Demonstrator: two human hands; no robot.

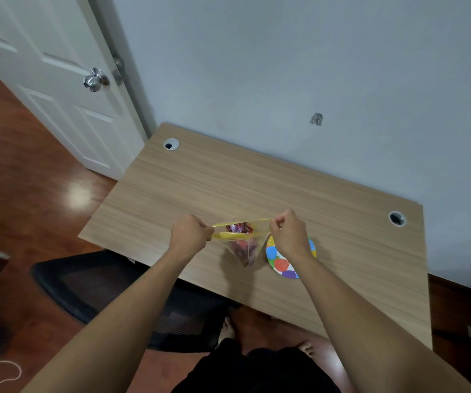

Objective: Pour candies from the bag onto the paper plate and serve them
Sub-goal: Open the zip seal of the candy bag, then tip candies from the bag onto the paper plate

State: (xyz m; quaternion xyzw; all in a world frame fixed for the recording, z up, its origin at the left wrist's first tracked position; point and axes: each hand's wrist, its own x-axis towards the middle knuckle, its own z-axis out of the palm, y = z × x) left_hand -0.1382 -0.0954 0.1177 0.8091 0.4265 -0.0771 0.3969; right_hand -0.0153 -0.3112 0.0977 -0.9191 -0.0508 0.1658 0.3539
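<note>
A clear zip bag [243, 246] with a yellow top strip hangs just above the wooden desk [228, 188], its mouth pulled wide apart. Red and purple wrapped candies [239, 228] show inside. My left hand [190, 233] pinches the left end of the yellow strip. My right hand [289, 232] pinches the right end. A paper plate [281, 263] printed with coloured balloons lies on the desk right of the bag, partly hidden under my right hand and wrist.
Two cable holes [171, 144] [397, 218] sit in the desk's far corners. The desk backs against a grey wall. A black chair [109, 293] stands at the desk's near edge, and a white door [58, 80] stands at the left.
</note>
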